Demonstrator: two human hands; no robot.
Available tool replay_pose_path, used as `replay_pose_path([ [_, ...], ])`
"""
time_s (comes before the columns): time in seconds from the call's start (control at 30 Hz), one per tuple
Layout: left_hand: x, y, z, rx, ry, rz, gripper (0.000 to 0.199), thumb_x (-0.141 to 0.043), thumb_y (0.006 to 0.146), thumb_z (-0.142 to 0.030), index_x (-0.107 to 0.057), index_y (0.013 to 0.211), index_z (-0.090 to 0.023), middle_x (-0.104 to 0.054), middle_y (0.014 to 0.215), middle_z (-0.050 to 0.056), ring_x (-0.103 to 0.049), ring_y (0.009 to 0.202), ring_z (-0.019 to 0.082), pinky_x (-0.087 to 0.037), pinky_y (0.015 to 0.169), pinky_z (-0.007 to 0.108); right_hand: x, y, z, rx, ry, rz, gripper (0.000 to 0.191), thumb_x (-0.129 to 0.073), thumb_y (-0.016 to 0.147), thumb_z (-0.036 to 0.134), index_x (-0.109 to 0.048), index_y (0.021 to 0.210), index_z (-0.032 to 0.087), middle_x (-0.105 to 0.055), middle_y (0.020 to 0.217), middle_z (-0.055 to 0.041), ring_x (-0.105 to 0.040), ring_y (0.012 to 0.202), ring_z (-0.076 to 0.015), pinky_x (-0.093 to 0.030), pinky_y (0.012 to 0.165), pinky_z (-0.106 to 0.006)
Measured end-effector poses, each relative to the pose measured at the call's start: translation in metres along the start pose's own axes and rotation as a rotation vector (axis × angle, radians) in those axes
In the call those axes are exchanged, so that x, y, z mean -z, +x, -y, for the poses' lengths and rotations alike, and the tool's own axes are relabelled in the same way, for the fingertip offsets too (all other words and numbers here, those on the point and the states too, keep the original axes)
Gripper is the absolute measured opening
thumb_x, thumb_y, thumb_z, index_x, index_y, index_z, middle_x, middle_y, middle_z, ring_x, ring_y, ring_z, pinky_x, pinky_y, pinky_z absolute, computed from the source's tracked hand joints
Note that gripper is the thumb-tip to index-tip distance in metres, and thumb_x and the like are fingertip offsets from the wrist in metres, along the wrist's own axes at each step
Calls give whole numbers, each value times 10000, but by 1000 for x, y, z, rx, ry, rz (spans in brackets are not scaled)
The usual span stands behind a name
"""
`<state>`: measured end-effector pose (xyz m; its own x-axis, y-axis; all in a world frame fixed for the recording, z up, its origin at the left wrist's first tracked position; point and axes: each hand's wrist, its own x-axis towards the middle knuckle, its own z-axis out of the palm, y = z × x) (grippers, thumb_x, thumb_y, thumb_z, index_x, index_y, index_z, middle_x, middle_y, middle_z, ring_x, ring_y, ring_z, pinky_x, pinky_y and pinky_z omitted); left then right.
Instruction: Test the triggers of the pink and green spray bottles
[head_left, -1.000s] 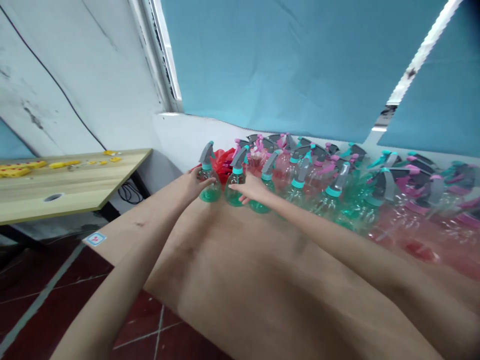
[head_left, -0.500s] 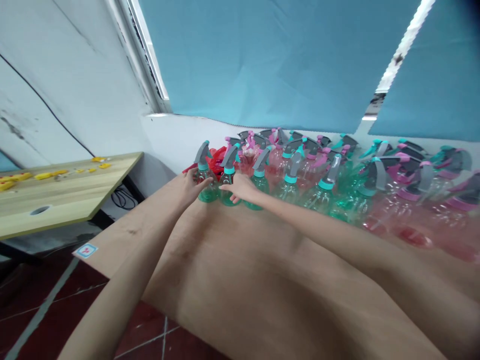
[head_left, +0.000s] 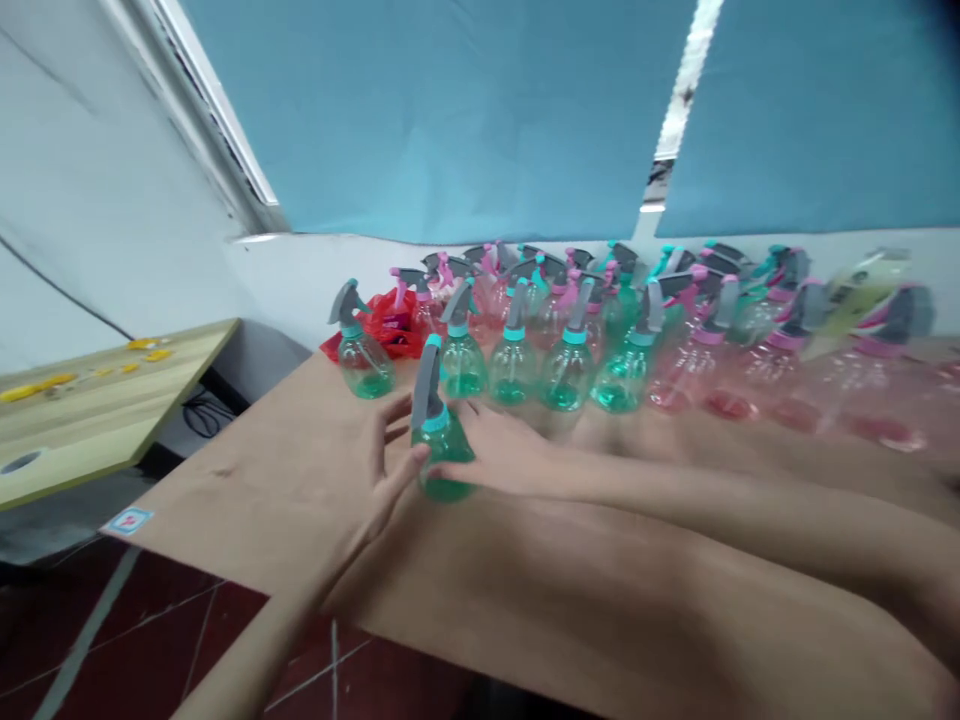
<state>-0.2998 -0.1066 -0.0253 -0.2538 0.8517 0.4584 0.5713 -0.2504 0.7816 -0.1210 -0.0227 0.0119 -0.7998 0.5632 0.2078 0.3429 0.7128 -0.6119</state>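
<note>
A green spray bottle (head_left: 444, 452) with a grey and turquoise trigger head stands out in front of the row, tilted slightly. My right hand (head_left: 501, 448) is closed around its body from the right, thumb across the front. On its left side, my left hand (head_left: 394, 462) is open, fingers and thumb apart; the thumb tip overlaps the bottle's edge, and I cannot tell whether it touches. Behind my hands are more green spray bottles (head_left: 512, 362), and one green spray bottle (head_left: 364, 362) is set apart to the left.
Several pink spray bottles (head_left: 705, 365) continue the row rightwards. A red plastic bag (head_left: 390, 325) lies behind the left bottles. All rest on a brown table (head_left: 247, 480) against the wall. At far left, another table (head_left: 180, 385) holds yellow pieces (head_left: 37, 388).
One green spray bottle has come forward out of the row, in my right hand. Both hands have drawn back towards me, and the view has shifted to the right.
</note>
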Motion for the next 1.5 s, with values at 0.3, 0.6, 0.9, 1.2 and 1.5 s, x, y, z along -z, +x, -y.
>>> replay_pose_path([
  [0.3,-104,14,-108,-32,-150,292,636,-747,730,-361,-485,1294,-230,-580,1351,125,-654,1079,287,-572,878,441,54,-115,-31,-85,-84,8,545,-672,784,597,-597,1105,163,-604,1127,-155,-657,873,-313,-544,742,-509],
  [0.6,-200,5,-156,-87,-179,335,381,-609,800,-322,-538,1154,-200,-635,1206,98,-673,964,234,-545,877,408,97,-193,-76,-171,-118,-63,739,-636,782,670,-474,1283,152,-577,1219,-168,-675,815,-271,-548,694,-445],
  [0.9,-220,17,-147,-221,-193,310,312,-543,778,-206,-602,1084,-206,-580,854,8,-586,759,169,-508,731,326,111,-221,-174,-126,-376,-214,450,-503,950,513,-590,1224,167,-681,1141,-140,-652,1053,-298,-531,887,-457],
  [1.2,-224,36,-148,-173,-94,313,273,-641,794,-341,-594,1002,-171,-545,723,-25,-469,585,118,-389,591,286,82,-192,-213,-79,-410,-292,439,-499,963,455,-631,1233,135,-580,1368,-194,-527,1295,-321,-454,1059,-498],
  [1.5,-222,38,-145,-250,-194,376,78,-531,777,-204,-505,851,-198,-448,693,-40,-437,595,119,-371,576,273,80,-193,-211,-84,-374,-285,486,-463,978,449,-615,1275,95,-584,1368,-198,-511,1316,-325,-429,1087,-524],
])
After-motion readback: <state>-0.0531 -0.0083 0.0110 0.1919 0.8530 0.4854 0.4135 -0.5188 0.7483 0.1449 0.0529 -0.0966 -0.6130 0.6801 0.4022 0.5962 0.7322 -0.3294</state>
